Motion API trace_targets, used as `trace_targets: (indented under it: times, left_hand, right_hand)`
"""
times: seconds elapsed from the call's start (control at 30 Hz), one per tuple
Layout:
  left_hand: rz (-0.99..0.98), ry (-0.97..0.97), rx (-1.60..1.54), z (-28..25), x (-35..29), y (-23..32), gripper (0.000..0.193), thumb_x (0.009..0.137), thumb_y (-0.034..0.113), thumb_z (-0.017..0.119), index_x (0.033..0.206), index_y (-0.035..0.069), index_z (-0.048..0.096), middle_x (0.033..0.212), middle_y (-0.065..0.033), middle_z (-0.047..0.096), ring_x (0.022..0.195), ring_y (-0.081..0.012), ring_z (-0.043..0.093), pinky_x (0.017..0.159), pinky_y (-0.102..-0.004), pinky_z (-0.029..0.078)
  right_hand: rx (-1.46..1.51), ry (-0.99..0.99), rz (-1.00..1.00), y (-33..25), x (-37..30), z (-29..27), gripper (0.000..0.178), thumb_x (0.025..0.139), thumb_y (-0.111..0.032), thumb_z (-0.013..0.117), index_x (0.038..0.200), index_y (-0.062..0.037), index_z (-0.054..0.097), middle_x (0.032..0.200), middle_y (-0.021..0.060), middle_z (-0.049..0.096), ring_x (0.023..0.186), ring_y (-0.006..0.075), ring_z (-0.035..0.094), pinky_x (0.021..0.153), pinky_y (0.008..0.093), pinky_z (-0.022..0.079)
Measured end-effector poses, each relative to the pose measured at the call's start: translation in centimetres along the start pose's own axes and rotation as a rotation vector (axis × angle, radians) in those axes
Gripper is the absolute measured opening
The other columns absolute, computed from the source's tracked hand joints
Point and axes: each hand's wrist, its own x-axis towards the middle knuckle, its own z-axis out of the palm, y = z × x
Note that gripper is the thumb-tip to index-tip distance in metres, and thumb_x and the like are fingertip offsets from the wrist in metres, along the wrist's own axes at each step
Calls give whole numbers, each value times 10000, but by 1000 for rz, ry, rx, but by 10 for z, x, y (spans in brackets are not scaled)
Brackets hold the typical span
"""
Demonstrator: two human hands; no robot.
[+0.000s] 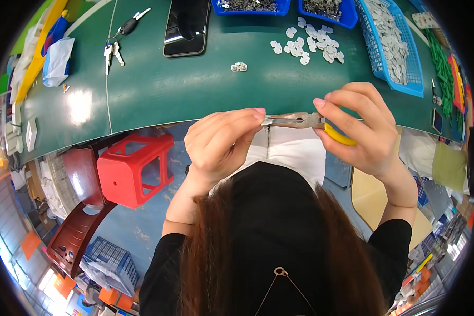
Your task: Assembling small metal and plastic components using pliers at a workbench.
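My left hand (221,136) pinches a small white plastic piece (267,121) between thumb and fingertips, just off the near table edge. My right hand (364,124) grips a pair of long-nose pliers (300,120) by the yellow handles. The jaws point left and their tips meet the piece at my left fingertips; whether they clamp it I cannot tell. Beyond my hands, a single assembled white piece with metal parts (239,67) lies on the green table (174,87). Farther right is a loose scatter of similar white pieces (312,43).
At the back stand two blue trays (253,11) of small dark metal parts. A light-blue basket (413,79) of white pieces is at right. A phone (186,26) and keys (122,39) lie at left. Below the table edge is a red stool (126,176).
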Motion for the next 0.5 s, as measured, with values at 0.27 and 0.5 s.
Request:
trace_targets:
  times: [0.27, 0.5]
  left_hand:
    - [-29, -11, -37, 0, 1, 0, 189, 678, -61, 713, 833, 25, 647, 801, -82, 691, 669, -201, 668, 566, -251, 504]
    - [-57, -20, -46, 0, 0, 1, 190, 676, -62, 712, 831, 28, 648, 798, -84, 691, 663, -201, 667, 563, -250, 503]
  right_hand:
    - [2, -10, -4, -1, 2, -1, 452, 512, 12, 758, 952, -27, 665, 932, 78, 584, 806, 260, 554, 644, 331, 480]
    - [-8, 57, -50, -2, 7, 1, 414, 503, -30, 757, 899, 8, 642, 846, 95, 578, 701, 261, 533, 556, 321, 451]
